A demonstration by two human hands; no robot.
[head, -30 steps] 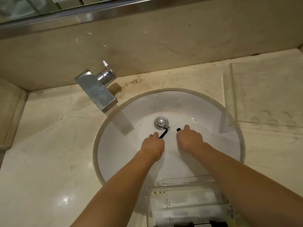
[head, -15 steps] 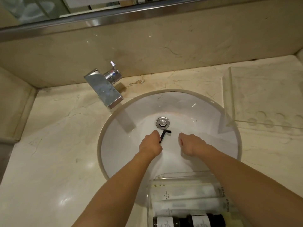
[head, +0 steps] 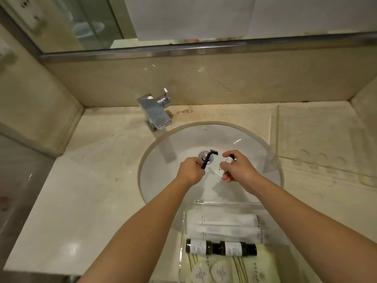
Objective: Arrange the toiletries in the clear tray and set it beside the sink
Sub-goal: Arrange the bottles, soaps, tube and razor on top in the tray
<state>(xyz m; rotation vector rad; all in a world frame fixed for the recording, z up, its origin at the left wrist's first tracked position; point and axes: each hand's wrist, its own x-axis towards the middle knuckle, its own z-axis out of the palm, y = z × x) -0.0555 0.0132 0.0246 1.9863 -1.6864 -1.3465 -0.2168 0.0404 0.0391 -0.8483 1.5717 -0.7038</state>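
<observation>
Right hand (head: pixel 237 170) now grips a small bottle (head: pixel 226 165), label perhaps unreadable.

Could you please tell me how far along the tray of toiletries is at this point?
Mostly filled: the clear plastic tray at the sink's near edge already holds white tubes, two dark bottles and round wrapped soaps. In hand: the left hand grips a black razor, the right hand a small white-labelled bottle, both over the white basin. Left: adding both, then moving the tray beside the sink.
</observation>
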